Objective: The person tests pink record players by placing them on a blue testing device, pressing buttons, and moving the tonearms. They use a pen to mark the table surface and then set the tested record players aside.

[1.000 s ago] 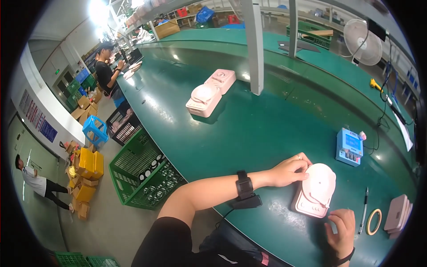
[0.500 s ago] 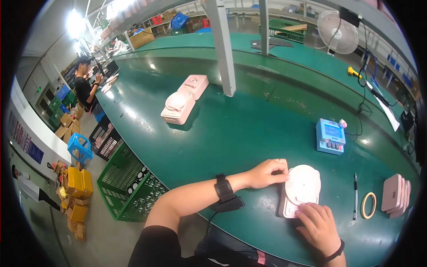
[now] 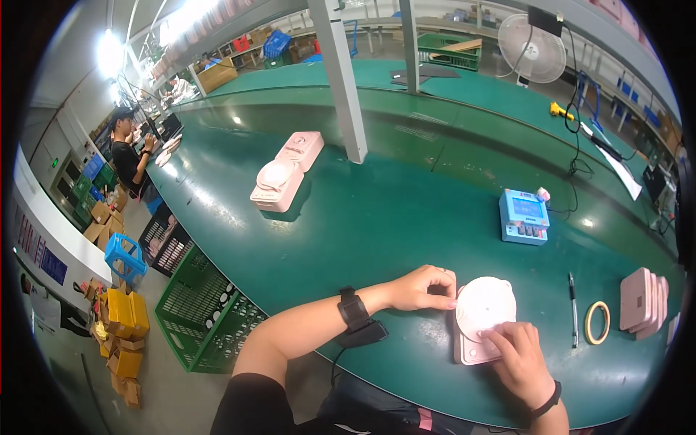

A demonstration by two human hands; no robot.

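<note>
In front of me on the green table lies a pale pink device (image 3: 478,354) with a large round disc (image 3: 487,304) over its body. My left hand (image 3: 428,288) has curled fingers, with its fingertips and thumb at the disc's left edge. My right hand (image 3: 520,355) bends over the lower right of the device, index finger and thumb closed at a small raised part near the disc's bottom edge. What lies under the right fingers is hidden. Farther off stands a similar pair of pink devices (image 3: 284,174), one behind the other.
A blue box with a screen (image 3: 525,216) stands beyond the device. To the right are a pen (image 3: 573,312), a tape ring (image 3: 597,323) and several pink cases (image 3: 639,301). A grey post (image 3: 341,87) rises from the table; green crates (image 3: 206,312) stand left of its edge.
The view has shifted slightly. My right hand has moved up from the device's lower end to the disc's bottom edge. My left hand stays at the disc's left side.
</note>
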